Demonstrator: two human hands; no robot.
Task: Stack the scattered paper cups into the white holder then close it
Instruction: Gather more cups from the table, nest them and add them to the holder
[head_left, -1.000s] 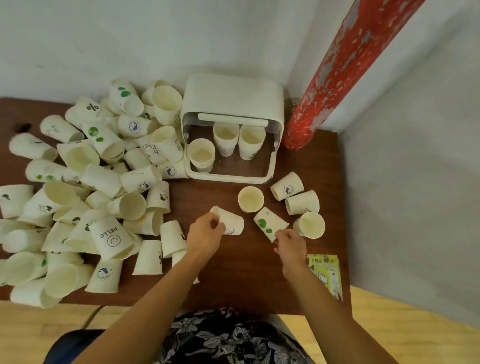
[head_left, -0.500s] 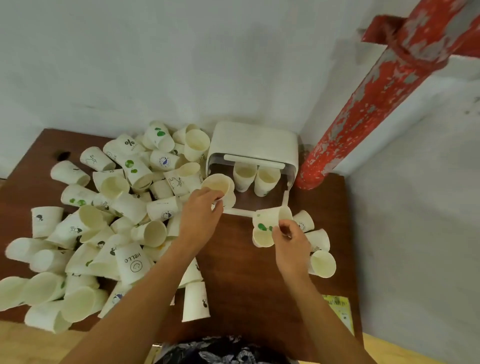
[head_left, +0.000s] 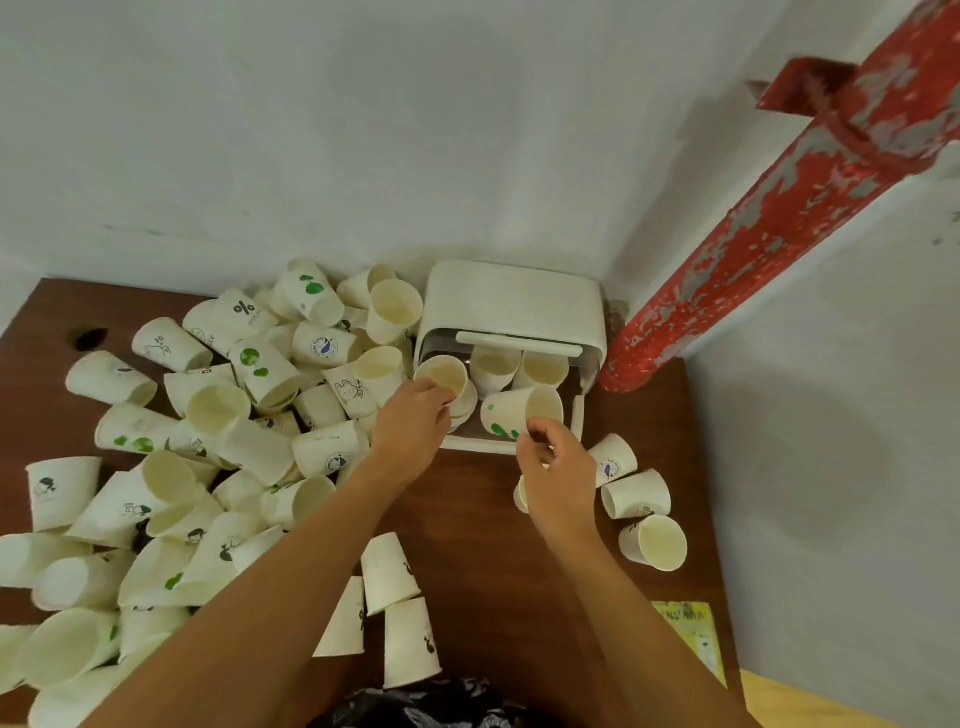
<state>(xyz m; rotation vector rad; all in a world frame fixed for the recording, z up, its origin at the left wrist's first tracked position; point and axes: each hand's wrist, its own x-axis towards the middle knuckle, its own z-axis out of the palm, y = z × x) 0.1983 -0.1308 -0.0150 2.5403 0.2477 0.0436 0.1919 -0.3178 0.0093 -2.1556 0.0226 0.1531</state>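
The white holder (head_left: 511, 304) stands open at the back of the brown table, its lid raised. Two cup stacks (head_left: 519, 366) stand inside at the rear. My left hand (head_left: 413, 423) grips a plain paper cup (head_left: 444, 374) over the cup at the holder's front left. My right hand (head_left: 553, 467) pinches a cup with green dots (head_left: 511, 413), tilted on its side at the holder's front right. A large heap of scattered cups (head_left: 218, 415) covers the table's left half. Several loose cups (head_left: 636, 493) lie to the right of my right hand.
A red peeling pipe (head_left: 769, 223) slants up just right of the holder, near the wall corner. A yellow leaflet (head_left: 691, 639) lies at the table's right front edge. Three cups (head_left: 389, 608) lie between my forearms. Bare wood shows in front of the holder.
Both hands picked up a cup from the table and carried it forward to the holder. The left cup now sits over the front-left stack; the right cup reaches the holder's front right.
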